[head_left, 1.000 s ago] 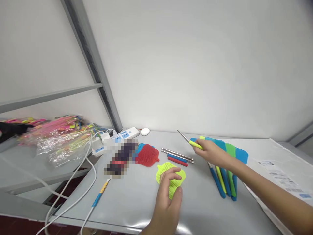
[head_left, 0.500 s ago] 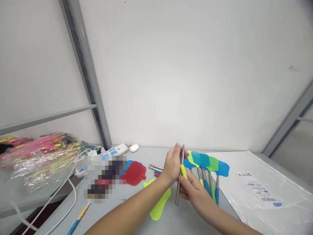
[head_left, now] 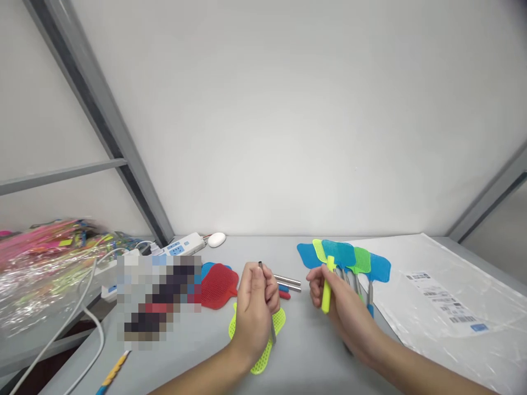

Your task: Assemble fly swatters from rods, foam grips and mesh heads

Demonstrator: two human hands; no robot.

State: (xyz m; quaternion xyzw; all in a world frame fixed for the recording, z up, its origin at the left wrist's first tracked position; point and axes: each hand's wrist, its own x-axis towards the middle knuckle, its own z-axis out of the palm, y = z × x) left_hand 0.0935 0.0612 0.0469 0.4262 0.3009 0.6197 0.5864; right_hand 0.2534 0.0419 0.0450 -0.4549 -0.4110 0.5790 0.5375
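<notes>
My left hand [head_left: 254, 299] is closed around a thin metal tube [head_left: 274, 333], whose dark upper end sticks out by the thumb. Below that hand, a yellow-green fly swatter head [head_left: 260, 363] lies on the table, partly covered. My right hand [head_left: 346, 310] grips a bright yellow handle sleeve [head_left: 327, 293], held upright and apart from the tube. Beyond it lie several fly swatters with blue [head_left: 379, 267] and green heads [head_left: 362, 260] on metal rods. Loose metal tubes [head_left: 289, 284] and a red handle [head_left: 284, 295] rest between the hands.
At left are a red swatter head [head_left: 218, 286], a power strip [head_left: 185, 244], a white mouse-shaped object [head_left: 216, 240], cables and plastic-bagged colourful items [head_left: 49, 263]. A blurred-out patch hides something there. A white labelled bag [head_left: 444, 296] covers the right side.
My hands have moved apart. The left went leftward with the metal tube, and the right moved rightward with the yellow sleeve, which was against the tube before. The view has shifted slightly.
</notes>
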